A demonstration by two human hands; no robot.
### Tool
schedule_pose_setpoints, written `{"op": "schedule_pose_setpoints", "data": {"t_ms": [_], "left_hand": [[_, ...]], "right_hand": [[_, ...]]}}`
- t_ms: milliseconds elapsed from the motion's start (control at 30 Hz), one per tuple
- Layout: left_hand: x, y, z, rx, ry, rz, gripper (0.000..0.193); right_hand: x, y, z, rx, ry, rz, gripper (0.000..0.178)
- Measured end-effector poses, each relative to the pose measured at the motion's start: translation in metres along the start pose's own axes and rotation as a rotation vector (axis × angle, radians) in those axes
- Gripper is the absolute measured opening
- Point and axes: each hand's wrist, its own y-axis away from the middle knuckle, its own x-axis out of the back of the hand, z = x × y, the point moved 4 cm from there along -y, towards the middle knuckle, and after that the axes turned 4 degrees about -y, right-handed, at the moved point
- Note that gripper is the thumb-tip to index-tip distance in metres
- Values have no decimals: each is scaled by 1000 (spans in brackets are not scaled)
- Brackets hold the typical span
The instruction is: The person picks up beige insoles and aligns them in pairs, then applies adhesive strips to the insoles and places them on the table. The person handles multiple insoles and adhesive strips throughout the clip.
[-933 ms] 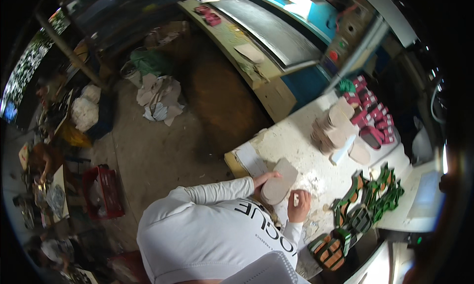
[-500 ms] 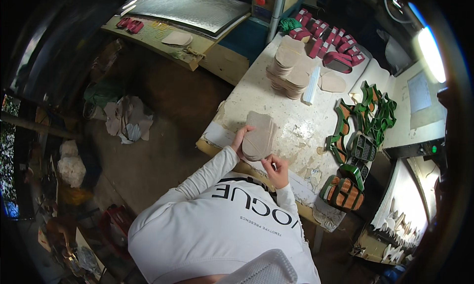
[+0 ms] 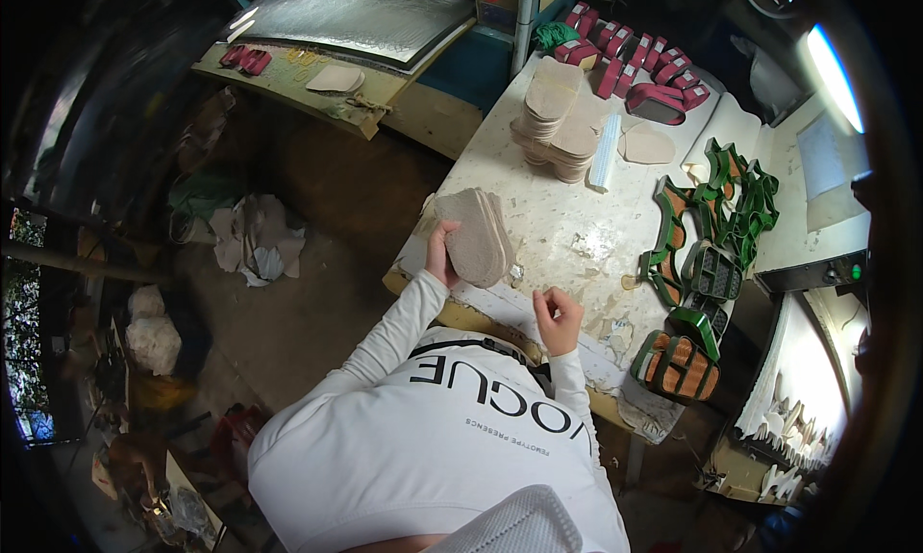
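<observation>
Whitish worktable [image 3: 606, 240] is already bearing insole piles [image 3: 556, 135]; by its near-left corner the left hand [image 3: 441, 253] is gripping one unplaced stack [image 3: 474, 238], the right hand [image 3: 559, 320] hovering curled, contents unclear.

Wears a loose white top [image 3: 385, 438], creased lightly across the front. Continues in long white sleeves: wrinkled along the left sleeve [image 3: 389, 328], and closed at the wrist on the right sleeve [image 3: 572, 382]. Bears large black lettering [image 3: 492, 389] in a curve over the chest, bowed by the lens, with a line of much smaller dark print [image 3: 507, 438] on the near side. Shows a dark band [image 3: 471, 342] at the waist, at the far edge. Has hands [image 3: 558, 320] bare. Carries a white mask [image 3: 524, 529] nearest, finely textured, with a dotted rim.
</observation>
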Motion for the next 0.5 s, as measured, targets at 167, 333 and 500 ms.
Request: {"op": "schedule_pose_setpoints", "data": {"t_ms": [167, 333, 500], "left_hand": [[1, 4, 23, -64, 22, -130, 51], [3, 15, 4, 83, -190, -153, 51], [-8, 20, -53, 351, -304, -185, 53]], "right_hand": [[29, -2, 20, -130, -179, 16, 10], [37, 1, 20, -298, -481, -154, 73], [36, -15, -20, -357, -700, -234, 98]]}}
